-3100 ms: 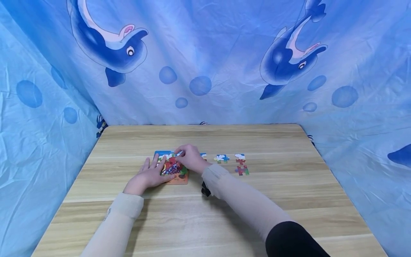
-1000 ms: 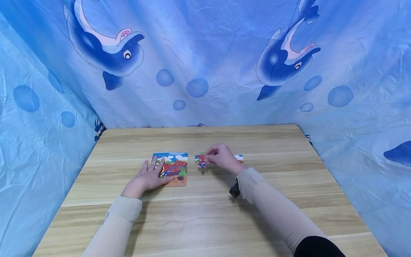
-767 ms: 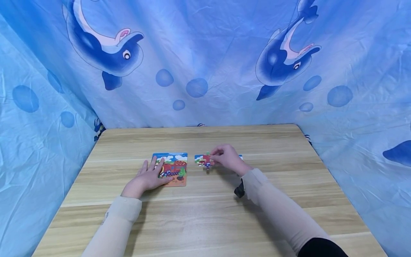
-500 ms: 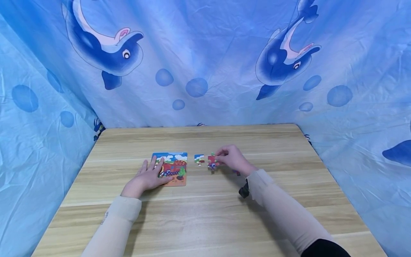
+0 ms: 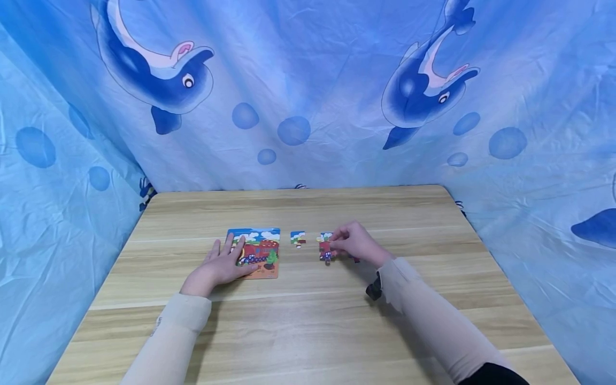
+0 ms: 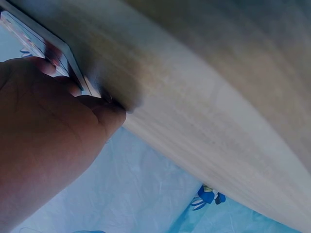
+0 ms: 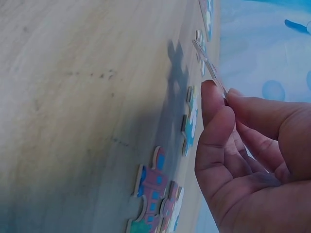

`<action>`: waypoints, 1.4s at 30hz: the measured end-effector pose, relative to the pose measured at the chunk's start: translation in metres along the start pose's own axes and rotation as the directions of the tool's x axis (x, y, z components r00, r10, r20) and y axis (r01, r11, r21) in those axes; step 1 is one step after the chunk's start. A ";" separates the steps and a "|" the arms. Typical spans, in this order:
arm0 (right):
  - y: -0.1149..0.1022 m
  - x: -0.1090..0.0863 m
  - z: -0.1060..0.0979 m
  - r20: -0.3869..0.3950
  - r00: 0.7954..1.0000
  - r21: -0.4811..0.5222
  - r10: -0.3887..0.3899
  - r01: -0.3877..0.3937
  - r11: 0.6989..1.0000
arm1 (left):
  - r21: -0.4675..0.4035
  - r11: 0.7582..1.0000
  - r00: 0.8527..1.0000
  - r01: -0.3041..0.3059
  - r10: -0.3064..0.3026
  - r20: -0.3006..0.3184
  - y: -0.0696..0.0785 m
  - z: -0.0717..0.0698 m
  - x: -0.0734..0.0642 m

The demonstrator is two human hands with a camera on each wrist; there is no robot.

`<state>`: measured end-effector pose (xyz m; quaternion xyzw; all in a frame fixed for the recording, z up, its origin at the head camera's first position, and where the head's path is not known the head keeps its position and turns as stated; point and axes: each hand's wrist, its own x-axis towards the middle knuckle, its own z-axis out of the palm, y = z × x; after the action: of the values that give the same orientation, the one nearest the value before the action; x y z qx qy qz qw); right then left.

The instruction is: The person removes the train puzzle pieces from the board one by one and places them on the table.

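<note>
My left hand (image 5: 218,267) rests with spread fingers on the left part of a square puzzle board (image 5: 267,271) that shows a colourful picture; the palm and fingers hide part of it. In the left wrist view the fingers lie at the edge of the board (image 6: 65,53). My right hand (image 5: 358,245) pinches a red jigsaw piece (image 5: 324,250) between thumb and fingers. The right wrist view shows this held piece (image 7: 210,63) edge-on, raised above the table with its shadow below. Behind it lies a cloud-and-sky piece (image 5: 326,235), partly covered in the head view.
Between board and right hand lies another loose jigsaw piece (image 5: 298,238). Beneath the right hand are a red and blue piece (image 7: 151,187) and a neighbouring piece (image 7: 170,208), mostly hidden from the head. A blue dolphin curtain (image 5: 298,80) surrounds the wooden table (image 5: 298,321).
My right hand has moved from over the board to the right, carrying the red jigsaw piece past the loose piece beside the board. My left hand has stayed on the board.
</note>
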<state>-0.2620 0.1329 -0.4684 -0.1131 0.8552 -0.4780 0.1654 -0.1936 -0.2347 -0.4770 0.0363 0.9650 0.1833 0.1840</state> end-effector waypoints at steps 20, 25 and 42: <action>0.010 -0.001 0.002 0.024 0.999 -0.187 0.042 -0.037 0.982 | 0.003 1.000 1.000 -0.005 0.005 0.005 0.001 -0.001 0.000; 0.006 0.000 0.005 0.034 0.999 -0.267 0.008 0.001 0.964 | -0.004 1.000 1.000 -0.001 0.001 0.008 0.001 -0.002 -0.001; 0.003 0.002 0.008 0.017 1.000 -0.352 -0.025 0.030 0.936 | -0.013 1.000 1.000 -0.003 0.003 0.002 0.000 0.000 0.000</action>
<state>-0.2606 0.1278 -0.4748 -0.1558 0.9243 -0.3187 0.1410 -0.1933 -0.2350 -0.4768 0.0366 0.9636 0.1896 0.1849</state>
